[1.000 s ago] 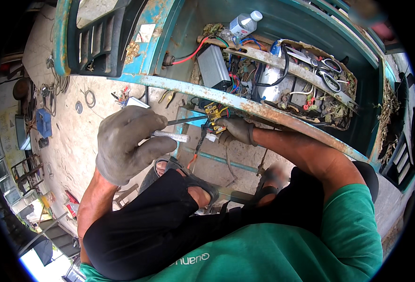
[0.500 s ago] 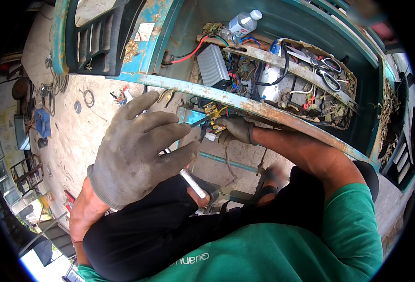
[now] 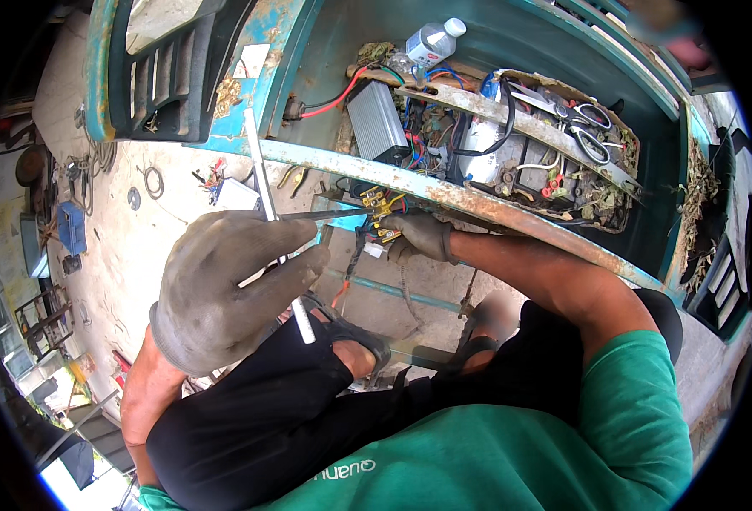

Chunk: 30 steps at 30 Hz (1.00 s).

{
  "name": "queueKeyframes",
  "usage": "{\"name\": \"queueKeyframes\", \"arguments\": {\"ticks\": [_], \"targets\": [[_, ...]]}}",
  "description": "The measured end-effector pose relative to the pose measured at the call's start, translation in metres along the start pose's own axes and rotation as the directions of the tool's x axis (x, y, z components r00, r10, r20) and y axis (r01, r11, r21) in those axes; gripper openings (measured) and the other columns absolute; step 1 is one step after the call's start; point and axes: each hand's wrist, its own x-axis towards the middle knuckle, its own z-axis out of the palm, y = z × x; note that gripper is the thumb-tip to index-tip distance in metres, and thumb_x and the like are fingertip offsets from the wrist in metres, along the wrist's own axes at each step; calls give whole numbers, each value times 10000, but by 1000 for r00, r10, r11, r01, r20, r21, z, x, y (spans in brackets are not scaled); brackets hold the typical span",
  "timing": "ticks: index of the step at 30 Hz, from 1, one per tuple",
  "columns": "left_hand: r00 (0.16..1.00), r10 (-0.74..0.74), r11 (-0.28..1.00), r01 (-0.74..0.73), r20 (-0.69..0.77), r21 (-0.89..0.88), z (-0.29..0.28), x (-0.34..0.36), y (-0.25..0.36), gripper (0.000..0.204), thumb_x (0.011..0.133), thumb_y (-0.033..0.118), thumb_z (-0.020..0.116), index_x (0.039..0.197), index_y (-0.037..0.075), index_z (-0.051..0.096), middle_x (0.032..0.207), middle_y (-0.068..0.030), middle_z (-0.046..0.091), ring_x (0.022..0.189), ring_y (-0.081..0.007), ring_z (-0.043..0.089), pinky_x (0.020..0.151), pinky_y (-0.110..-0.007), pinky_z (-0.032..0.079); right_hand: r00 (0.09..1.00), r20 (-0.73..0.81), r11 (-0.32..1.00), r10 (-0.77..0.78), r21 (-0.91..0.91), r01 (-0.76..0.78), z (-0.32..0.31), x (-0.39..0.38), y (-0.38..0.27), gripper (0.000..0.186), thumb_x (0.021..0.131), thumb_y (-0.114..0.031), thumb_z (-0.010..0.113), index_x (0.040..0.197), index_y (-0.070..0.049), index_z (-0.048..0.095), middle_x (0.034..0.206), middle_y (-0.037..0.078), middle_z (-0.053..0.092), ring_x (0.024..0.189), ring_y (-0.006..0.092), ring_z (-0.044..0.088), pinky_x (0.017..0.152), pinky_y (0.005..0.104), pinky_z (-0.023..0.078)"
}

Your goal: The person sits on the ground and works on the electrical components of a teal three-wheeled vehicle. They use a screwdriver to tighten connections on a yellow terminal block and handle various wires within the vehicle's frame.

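Note:
A T-shaped hand tool has a long silver crossbar [image 3: 260, 166] and a thin dark shaft [image 3: 329, 213]. The fingers of my gloved left hand [image 3: 223, 277] are closed around it. Its shaft points right, and the tip meets a terminal block [image 3: 378, 203] with yellow metal contacts and wires attached. Just below the rusty front rail, my gloved right hand [image 3: 423, 236] grips that block from the right. My right fingertips partly cover the block, so the exact contact at the tool's tip is unclear.
Beyond the rusty rail [image 3: 342, 169], a teal metal compartment holds a finned silver box [image 3: 378, 123], batteries, tangled wires, scissors [image 3: 591, 132] and a plastic bottle [image 3: 434, 43]. Pliers [image 3: 292, 179] and a blue box [image 3: 71, 228] lie on the concrete floor at left.
The crossbar has turned and now sticks up past my left hand. My left fingers have drawn together, and the hand has shifted slightly left and down. My right hand stays on the block.

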Motion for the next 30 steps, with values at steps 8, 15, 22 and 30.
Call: {"name": "queueKeyframes", "arguments": {"ticks": [8,15,22,30], "targets": [[995,-79,962,61,-55,-265,-4,-7,1,332,646,10,789,965,20,697,1109,-178,683,914,-318,644,770,-413,515,997,75,1000,12,9,-13,4,-2,-5,410,1026,-360,494,1249,-28,590,981,173,681,736,230,693,678,351,576],[956,-185,959,125,-227,-253,16,-12,-6,521,808,-202,569,1275,26,531,1335,-257,567,945,-273,705,796,-357,586,990,140,989,9,144,-30,-8,14,12,406,1010,-383,479,1209,-59,624,934,136,695,717,223,675,648,337,532],[941,-329,928,308,-77,-208,4,-20,-4,414,803,-162,603,1181,-2,657,1189,-193,672,923,-315,712,871,-439,566,986,167,989,9,141,-33,-2,16,11,420,1001,-401,458,1162,-51,626,918,143,686,739,234,671,682,365,539],[987,-32,928,89,-159,363,-5,-4,1,364,724,-27,751,1059,118,749,1082,-71,673,961,-275,632,1060,-538,441,996,87,987,11,160,-25,-4,15,13,380,1008,-373,475,1168,-45,583,906,166,689,703,239,680,657,359,551]]}}
